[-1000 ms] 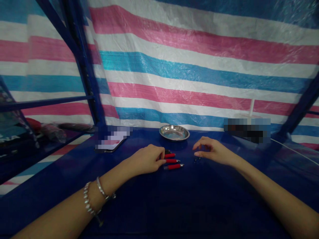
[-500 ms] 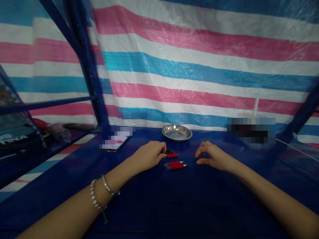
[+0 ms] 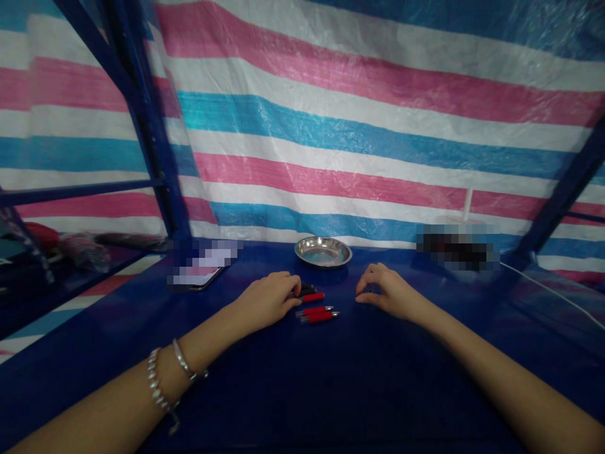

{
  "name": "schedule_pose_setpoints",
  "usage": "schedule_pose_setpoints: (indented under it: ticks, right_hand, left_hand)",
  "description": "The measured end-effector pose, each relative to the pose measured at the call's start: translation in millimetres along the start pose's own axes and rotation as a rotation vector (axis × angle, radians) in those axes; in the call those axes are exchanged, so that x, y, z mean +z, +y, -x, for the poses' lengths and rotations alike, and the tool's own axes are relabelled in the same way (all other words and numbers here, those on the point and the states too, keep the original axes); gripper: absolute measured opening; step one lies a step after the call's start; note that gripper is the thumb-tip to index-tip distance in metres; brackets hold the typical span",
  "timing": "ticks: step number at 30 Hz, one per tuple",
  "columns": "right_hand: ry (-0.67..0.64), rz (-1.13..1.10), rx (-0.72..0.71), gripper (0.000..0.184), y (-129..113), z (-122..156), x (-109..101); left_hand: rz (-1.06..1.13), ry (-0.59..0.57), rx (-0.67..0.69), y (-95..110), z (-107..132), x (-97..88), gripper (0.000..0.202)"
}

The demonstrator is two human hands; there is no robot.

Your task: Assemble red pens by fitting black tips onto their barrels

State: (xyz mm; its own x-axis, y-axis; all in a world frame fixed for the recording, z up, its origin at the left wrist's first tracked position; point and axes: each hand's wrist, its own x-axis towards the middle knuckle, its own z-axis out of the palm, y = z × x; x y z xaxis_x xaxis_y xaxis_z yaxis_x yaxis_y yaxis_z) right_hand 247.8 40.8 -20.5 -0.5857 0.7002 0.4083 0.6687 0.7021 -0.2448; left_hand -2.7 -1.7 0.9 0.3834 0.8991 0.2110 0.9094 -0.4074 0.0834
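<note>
Three small red-handled tools lie side by side near the middle of a dark blue table, each a slim stick with a bright metal tip pointing right. They could be precision screwdrivers or pens; the view is too small to tell. The rearmost tool has a dark part beside its red sleeve, and the fingertips of the left hand rest on its left end.

The left grip is loosely curled, knuckles up. Whether the fingers actually pinch that tool or only lie on it cannot be told, because the hand covers the contact. The other two tools lie free just in front of it, touching or nearly touching each other.

They look light, stiff and round, so likely to roll on the smooth table. The red sleeve in the middle of each seems the surest place to take hold.

The right hand hovers or rests just right of the tools, fingers bent toward the thumb. Whether anything sits between them cannot be made out.

Behind the tools stands a shallow metal dish. Two bracelets circle the left wrist. A pixelated flat object lies far left, a second pixelated patch far right, and a white cable runs off the right edge. A pink, white and blue striped tarp hangs behind.
</note>
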Motion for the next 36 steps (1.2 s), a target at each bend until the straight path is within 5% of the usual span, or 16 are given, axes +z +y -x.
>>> schedule_pose_setpoints:
  ticks: [7,13,17,36]
  right_hand:
    - [0.158,-0.079,0.081,0.011,0,-1,-11]
    - [0.081,-0.675,0.241,0.022,-6,-1,5]
    - [0.068,-0.866,0.285,0.024,-17,1,11]
    - [0.087,-0.886,0.221,0.021,-34,3,16]
  left_hand:
    - [-0.023,-0.03,-0.01,1,0,1.4,0.013]
    - [-0.043,-0.001,-0.009,4,1,3.6,0.014]
    - [0.004,0.063,0.027,14,3,-0.6,0.016]
    - [0.041,0.123,0.126,28,10,2.4,0.014]
